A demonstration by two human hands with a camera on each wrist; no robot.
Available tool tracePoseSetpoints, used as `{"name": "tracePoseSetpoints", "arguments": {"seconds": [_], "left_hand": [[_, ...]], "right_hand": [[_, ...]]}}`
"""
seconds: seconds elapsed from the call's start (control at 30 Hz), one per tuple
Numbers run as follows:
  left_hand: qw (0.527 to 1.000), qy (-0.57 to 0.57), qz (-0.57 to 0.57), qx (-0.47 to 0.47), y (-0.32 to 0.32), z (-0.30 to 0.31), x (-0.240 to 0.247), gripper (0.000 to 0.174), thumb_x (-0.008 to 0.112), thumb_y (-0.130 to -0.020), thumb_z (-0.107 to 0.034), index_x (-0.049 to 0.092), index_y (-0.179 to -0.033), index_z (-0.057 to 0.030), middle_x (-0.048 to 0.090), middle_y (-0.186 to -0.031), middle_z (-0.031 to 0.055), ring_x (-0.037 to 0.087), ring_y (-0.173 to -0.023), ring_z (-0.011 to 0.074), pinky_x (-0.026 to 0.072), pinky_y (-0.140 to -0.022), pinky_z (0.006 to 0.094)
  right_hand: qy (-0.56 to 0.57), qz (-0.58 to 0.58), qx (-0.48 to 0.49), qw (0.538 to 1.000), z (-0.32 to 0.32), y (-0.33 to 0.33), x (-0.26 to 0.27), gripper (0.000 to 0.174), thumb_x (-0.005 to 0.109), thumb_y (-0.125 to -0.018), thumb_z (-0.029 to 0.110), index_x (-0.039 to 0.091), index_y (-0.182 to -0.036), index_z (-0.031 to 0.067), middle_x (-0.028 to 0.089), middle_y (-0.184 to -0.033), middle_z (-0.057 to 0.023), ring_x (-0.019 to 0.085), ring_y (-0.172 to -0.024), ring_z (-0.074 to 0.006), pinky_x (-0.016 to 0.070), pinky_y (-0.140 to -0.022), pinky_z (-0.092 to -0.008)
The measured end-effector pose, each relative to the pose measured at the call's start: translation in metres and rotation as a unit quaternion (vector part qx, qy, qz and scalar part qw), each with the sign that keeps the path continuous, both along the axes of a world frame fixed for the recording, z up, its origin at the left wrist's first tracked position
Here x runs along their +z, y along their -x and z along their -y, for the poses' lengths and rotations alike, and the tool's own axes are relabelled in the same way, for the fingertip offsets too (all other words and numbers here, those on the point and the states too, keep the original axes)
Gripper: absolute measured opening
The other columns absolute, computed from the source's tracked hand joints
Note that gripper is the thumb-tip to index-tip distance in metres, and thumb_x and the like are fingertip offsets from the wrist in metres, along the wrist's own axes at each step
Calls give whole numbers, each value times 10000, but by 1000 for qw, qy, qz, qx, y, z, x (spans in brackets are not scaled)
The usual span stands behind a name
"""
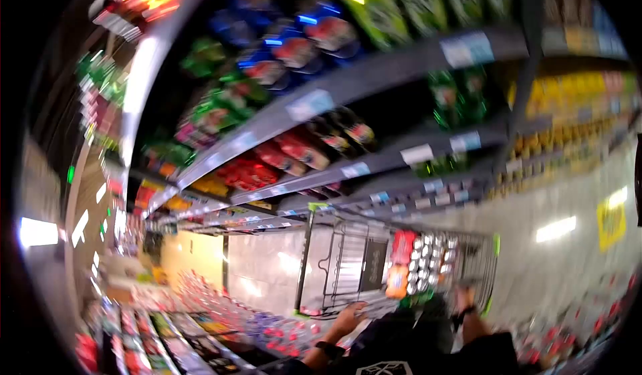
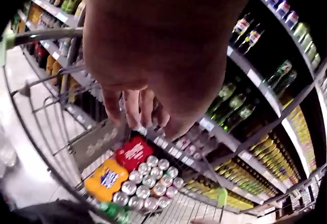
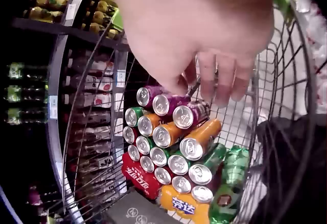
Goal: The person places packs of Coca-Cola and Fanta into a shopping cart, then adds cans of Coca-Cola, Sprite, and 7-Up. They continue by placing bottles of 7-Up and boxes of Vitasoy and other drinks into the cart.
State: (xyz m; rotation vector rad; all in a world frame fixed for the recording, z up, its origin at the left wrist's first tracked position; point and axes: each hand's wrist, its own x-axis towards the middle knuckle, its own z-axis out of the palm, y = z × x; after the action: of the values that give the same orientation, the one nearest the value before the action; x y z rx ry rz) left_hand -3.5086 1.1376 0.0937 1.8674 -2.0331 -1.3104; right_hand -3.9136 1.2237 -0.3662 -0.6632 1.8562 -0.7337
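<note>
A wire shopping cart (image 1: 341,268) stands in front of me, loaded with drink cans (image 1: 428,265), a red carton (image 2: 134,152), an orange carton (image 2: 106,179) and a green bottle (image 3: 232,178). My left hand (image 1: 348,320) hangs by the cart's near side with its fingers pointing loosely down, holding nothing. In the right wrist view my right hand (image 3: 204,45) reaches over the basket. Its relaxed fingers overlap the row of purple cans (image 3: 162,104), with no grip on them. Beside these stand orange cans (image 3: 199,140) and green cans, all with silver tops toward the camera.
Shelves (image 1: 394,67) of bottled drinks run along the cart's far side, with blue bottles (image 1: 294,47) and green bottles (image 1: 401,7) on the top level. Clear bottles with red caps (image 1: 281,331) stand on my side. A yellow floor sign (image 1: 610,222) lies at the right.
</note>
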Motion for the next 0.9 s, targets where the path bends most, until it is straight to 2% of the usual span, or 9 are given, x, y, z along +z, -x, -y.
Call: {"name": "tracePoseSetpoints", "arguments": {"seconds": [0.03, 0.07, 0.23, 0.3, 0.37, 0.57, 0.77, 0.87, 0.9], "left_hand": [[999, 20, 2, 38, 11, 21, 22, 427, 729, -951, -277, 639, -1314, -69, 672, -1293, 153, 643, -1190, 320, 545, -953, 418], [996, 45, -22, 77, 20, 45, 47, 438, 749, -932, -266, 644, -1305, -61, 661, -1312, 152, 644, -1171, 318, 542, -939, 402], [928, 364, -38, 72, 17, 171, 165, 461, 798, -841, -135, 629, -1261, -49, 652, -1271, 170, 591, -1215, 372, 492, -1008, 439], [868, 494, -34, 30, 16, 218, 248, 417, 792, -835, -130, 628, -1211, -57, 631, -1258, 174, 553, -1242, 393, 442, -1066, 468], [777, 629, 28, 13, 16, 258, 318, 474, 808, -814, -143, 599, -1225, -29, 595, -1281, 188, 520, -1265, 393, 405, -1106, 445], [708, 683, 159, 89, 0, 358, 452, 924, 877, -741, -229, 411, -1514, -30, 349, -1610, 185, 278, -1513, 371, 284, -1214, 469], [728, 654, 188, 86, -20, 411, 452, 897, 884, -704, -313, 463, -1453, -53, 308, -1634, 204, 211, -1545, 385, 242, -1208, 542], [701, 691, 135, 117, -11, 400, 441, 801, 872, -726, -273, 474, -1379, -34, 343, -1609, 210, 284, -1509, 386, 261, -1194, 528], [685, 709, 114, 126, -11, 401, 437, 779, 869, -734, -267, 476, -1363, -27, 356, -1602, 213, 313, -1493, 391, 277, -1184, 530]], "right_hand": [[5, 148, -165, 975, 3, 16, 43, 196, 614, -962, 188, 621, -1062, 20, 655, -801, -108, 561, -550, -223, 481, -515, -394], [29, 179, -96, 979, -5, 23, 28, 216, 644, -926, 169, 608, -1092, 35, 642, -739, -100, 540, -478, -232, 454, -443, -404], [-118, 216, -325, 913, 14, 55, 168, 125, 564, -947, 244, 594, -942, 122, 605, -829, -91, 557, -591, -274, 414, -457, -402], [-32, 469, -351, 810, -11, 85, 99, 155, 562, -957, 283, 587, -965, 130, 615, -886, -100, 577, -648, -294, 434, -488, -417], [-14, 282, -320, 904, -4, 65, 161, 189, 576, -957, 278, 525, -1088, 153, 617, -905, -104, 600, -674, -305, 494, -536, -431], [-52, 188, -221, 956, -4, 39, 231, 242, 600, -926, 86, 522, -1155, 89, 645, -900, -130, 684, -693, -289, 574, -540, -437], [51, 187, -116, 974, -15, 62, 203, 142, 651, -914, 128, 641, -998, 13, 687, -800, -110, 703, -643, -252, 543, -497, -391], [120, 138, -139, 973, -37, 44, 247, 325, 634, -944, 259, 678, -1157, 16, 713, -926, -190, 666, -636, -231, 495, -500, -352], [94, 75, -65, 991, -36, 49, 253, 407, 647, -947, 319, 639, -1247, 44, 721, -1053, -185, 678, -830, -268, 509, -701, -434]]}}
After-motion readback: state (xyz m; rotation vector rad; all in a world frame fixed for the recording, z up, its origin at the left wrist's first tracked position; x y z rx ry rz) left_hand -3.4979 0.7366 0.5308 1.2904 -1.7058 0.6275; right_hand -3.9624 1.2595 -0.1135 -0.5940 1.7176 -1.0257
